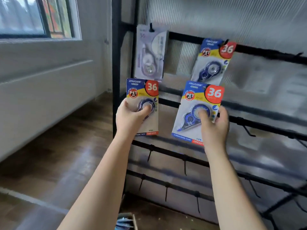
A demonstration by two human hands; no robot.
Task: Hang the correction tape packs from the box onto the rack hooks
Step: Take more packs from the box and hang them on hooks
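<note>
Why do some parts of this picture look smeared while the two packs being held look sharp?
Head view: held packs, left and right, read crisply; the purple hanging pack and rack bars at right are motion-blurred; window daylight washes the wall; wide lens bends the edges.

The scene is lit softly by daylight from the window [33, 17] at upper left, and only faint shadows are cast. Motion blur is seen across the rack [249, 123] and floor [66, 138], while straight lines are bowed toward the edges by the wide lens.
</note>
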